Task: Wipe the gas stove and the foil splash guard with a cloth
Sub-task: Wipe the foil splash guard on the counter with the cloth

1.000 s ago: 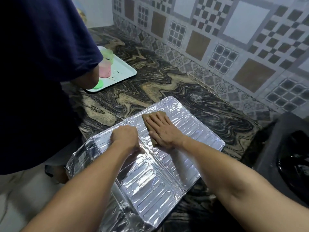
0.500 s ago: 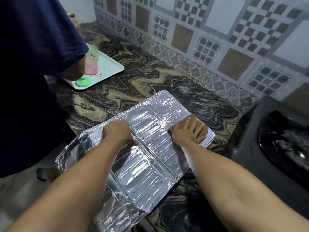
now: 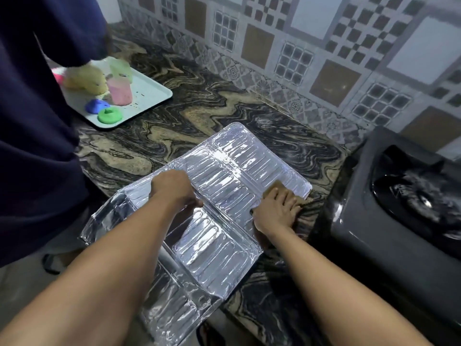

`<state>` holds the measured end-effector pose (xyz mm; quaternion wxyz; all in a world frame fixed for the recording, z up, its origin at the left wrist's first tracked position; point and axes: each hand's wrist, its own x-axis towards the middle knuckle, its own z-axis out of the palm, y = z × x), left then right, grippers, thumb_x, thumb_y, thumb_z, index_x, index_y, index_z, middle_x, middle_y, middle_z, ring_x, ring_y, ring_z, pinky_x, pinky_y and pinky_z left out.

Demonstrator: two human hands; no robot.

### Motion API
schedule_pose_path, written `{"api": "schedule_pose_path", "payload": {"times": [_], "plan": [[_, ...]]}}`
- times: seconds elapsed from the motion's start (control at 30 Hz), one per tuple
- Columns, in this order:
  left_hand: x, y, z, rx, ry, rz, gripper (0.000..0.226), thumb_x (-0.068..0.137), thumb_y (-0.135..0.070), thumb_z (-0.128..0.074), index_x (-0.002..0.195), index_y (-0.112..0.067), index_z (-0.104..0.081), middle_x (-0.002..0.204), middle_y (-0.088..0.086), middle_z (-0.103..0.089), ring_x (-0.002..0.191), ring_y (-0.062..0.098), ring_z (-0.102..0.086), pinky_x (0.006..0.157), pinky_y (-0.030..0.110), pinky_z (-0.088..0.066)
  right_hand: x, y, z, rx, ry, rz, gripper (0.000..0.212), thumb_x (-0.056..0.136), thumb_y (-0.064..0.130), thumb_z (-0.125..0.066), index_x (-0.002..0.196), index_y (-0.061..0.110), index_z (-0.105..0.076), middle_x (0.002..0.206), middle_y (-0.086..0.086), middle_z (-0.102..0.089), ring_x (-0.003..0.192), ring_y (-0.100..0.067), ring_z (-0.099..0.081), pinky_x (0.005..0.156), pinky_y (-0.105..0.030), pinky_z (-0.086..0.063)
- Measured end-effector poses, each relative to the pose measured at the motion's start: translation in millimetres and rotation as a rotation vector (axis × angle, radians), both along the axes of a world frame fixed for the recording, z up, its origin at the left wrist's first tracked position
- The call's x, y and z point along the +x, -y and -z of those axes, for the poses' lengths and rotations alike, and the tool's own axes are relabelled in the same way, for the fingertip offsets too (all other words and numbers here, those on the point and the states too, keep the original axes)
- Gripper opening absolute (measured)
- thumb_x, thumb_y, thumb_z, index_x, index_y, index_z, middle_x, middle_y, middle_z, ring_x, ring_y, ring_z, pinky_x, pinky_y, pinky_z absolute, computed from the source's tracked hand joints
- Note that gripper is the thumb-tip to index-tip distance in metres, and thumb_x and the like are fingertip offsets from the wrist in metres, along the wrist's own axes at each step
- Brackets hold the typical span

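Splash guard [image 3: 214, 186] on counter [image 3: 199, 101], stove [image 3: 374, 221] right, tray [image 3: 149, 93] behind-left

splash guard [image 3: 219, 176]: we see shiny silver, ribbed
cloth [image 3: 273, 189]: brown
table [image 3: 199, 103]: black and tan swirls
stove [image 3: 374, 233]: glossy black

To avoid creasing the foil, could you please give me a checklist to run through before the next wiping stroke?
Left hand steadies the foil splash guard: ok, it rests on it.
Cloth under right hand: ok, fingers flat on it.
Cloth fully on guard: not ok, it sits at the right edge.
Guard fully on the counter: not ok, near part overhangs.
Gas stove apart from guard: ok.
Remaining grime: cannot tell, glare.
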<state>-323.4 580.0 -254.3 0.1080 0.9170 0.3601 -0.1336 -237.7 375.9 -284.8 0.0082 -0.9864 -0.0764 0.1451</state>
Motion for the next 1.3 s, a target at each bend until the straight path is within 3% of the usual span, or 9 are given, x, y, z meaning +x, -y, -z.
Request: {"api": "schedule_pose_path", "payload": {"times": [0.2,0.4,0.5,0.63,0.73,0.87,1.0,1.13,1.3], "plan": [[5,-1,-1,-0.002,-0.023,0.022,0.083,0.048,-0.07,-0.081,0.107,-0.015,-0.063,0.105,0.005,-0.069,0.1,0.029,-0.065,0.072,0.034,-0.053,-43,12,-12,0.026,-0.049,-0.279,0.045,0.092,0.014,-0.05,0.135,0.005,-0.039,0.143,-0.019,-0.038,0.128,-0.044,-0.037,0.1,-0.05,-0.038],[3,1,-2,0.014,-0.033,0.039,0.081,0.054,-0.065,-0.082,0.112,-0.013,-0.061,0.111,0.007,-0.067,0.105,0.03,-0.063,0.077,0.038,-0.054,-87,16,-71,0.101,-0.206,-0.617,0.022,0.091,0.01,-0.05,0.113,0.012,-0.053,0.104,-0.009,-0.061,0.098,-0.031,-0.057,0.078,-0.035,-0.04],[1,2,-2,0.019,-0.027,0.041,0.079,0.059,-0.064,-0.08,0.114,-0.013,-0.058,0.112,0.006,-0.066,0.105,0.03,-0.062,0.079,0.039,-0.054,-68,7,-89,0.282,-0.203,-0.505,0.011,0.091,0.014,-0.052,0.1,0.015,-0.059,0.087,-0.002,-0.059,0.081,-0.02,-0.056,0.063,-0.03,-0.042],[-5,0,-1,0.041,0.009,0.04,0.079,0.055,-0.069,-0.079,0.109,-0.014,-0.062,0.115,0.008,-0.067,0.107,0.032,-0.062,0.083,0.044,-0.055,-15,-44,-82,0.426,-0.047,-0.457,0.035,0.084,-0.001,-0.045,0.115,0.011,-0.055,0.109,-0.019,-0.063,0.099,-0.037,-0.058,0.068,-0.034,-0.037],[-12,1,1,0.05,-0.019,0.034,0.091,0.049,-0.079,-0.073,0.112,-0.015,-0.061,0.117,0.009,-0.065,0.109,0.031,-0.06,0.089,0.044,-0.05,6,-82,-66,0.451,-0.124,-0.574,0.055,0.081,0.001,-0.043,0.13,0.022,-0.056,0.123,-0.015,-0.063,0.112,-0.033,-0.057,0.089,-0.033,-0.046],[-21,4,3,0.05,-0.027,-0.004,0.096,0.053,-0.084,-0.065,0.119,-0.015,-0.054,0.124,0.011,-0.06,0.114,0.032,-0.056,0.092,0.047,-0.047,2,-91,-37,0.326,-0.176,-0.746,0.042,0.081,0.002,-0.05,0.118,0.016,-0.064,0.125,-0.011,-0.056,0.116,-0.03,-0.048,0.099,-0.038,-0.041],[-22,8,-1,0.032,-0.024,-0.029,0.102,0.054,-0.083,-0.065,0.125,-0.011,-0.053,0.127,0.011,-0.058,0.118,0.033,-0.054,0.097,0.05,-0.044,-8,-57,-37,0.236,-0.204,-0.85,0.051,0.087,0.002,-0.057,0.132,0.027,-0.058,0.137,-0.008,-0.045,0.116,-0.029,-0.048,0.077,-0.023,-0.028],[-22,10,1,0.035,-0.037,-0.052,0.102,0.054,-0.084,-0.064,0.125,-0.011,-0.054,0.125,0.011,-0.058,0.116,0.032,-0.055,0.098,0.053,-0.042,-25,-8,-51,0.128,-0.219,-0.824,0.054,0.087,0.001,-0.052,0.128,0.036,-0.059,0.143,-0.004,-0.047,0.116,-0.03,-0.053,0.087,-0.033,-0.043],[-24,8,4,0.04,-0.015,-0.03,0.102,0.054,-0.085,-0.063,0.125,-0.013,-0.053,0.127,0.009,-0.056,0.117,0.032,-0.053,0.096,0.05,-0.04,-50,28,-75,-0.044,-0.272,-0.793,0.05,0.084,-0.002,-0.047,0.125,0.022,-0.062,0.134,-0.003,-0.057,0.119,-0.027,-0.053,0.093,-0.033,-0.045]]}}
